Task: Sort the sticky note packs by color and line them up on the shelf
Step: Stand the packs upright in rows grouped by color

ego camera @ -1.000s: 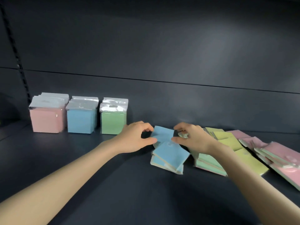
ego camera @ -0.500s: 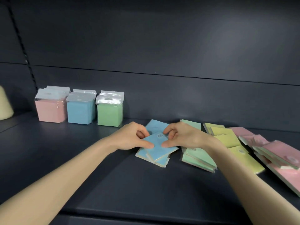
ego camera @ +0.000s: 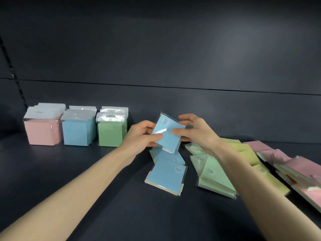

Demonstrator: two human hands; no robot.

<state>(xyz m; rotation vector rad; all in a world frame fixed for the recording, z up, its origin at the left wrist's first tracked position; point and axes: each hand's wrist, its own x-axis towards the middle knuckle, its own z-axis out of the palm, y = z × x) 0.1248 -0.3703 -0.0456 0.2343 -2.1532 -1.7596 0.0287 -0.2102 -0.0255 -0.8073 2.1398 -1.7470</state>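
L hand point(ego camera: 139, 136) & R hand point(ego camera: 196, 131) both pinch one blue sticky note pack point(ego camera: 168, 134), tilted, up off the shelf point(ego camera: 86, 171), above flat blue packs point(ego camera: 166, 176). Thumbs on its face, fingers curled behind. Upright pink row point(ego camera: 42, 131), blue row point(ego camera: 77, 131), green row point(ego camera: 111, 133) stand far left. Loose green packs point(ego camera: 215, 176), yellow packs point(ego camera: 246, 152), pink packs point(ego camera: 295, 167) lie right.

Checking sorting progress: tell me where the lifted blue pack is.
Head view, centre: the blue sticky note pack is held between left hand and right hand, above the loose blue packs, right of the standing green row.
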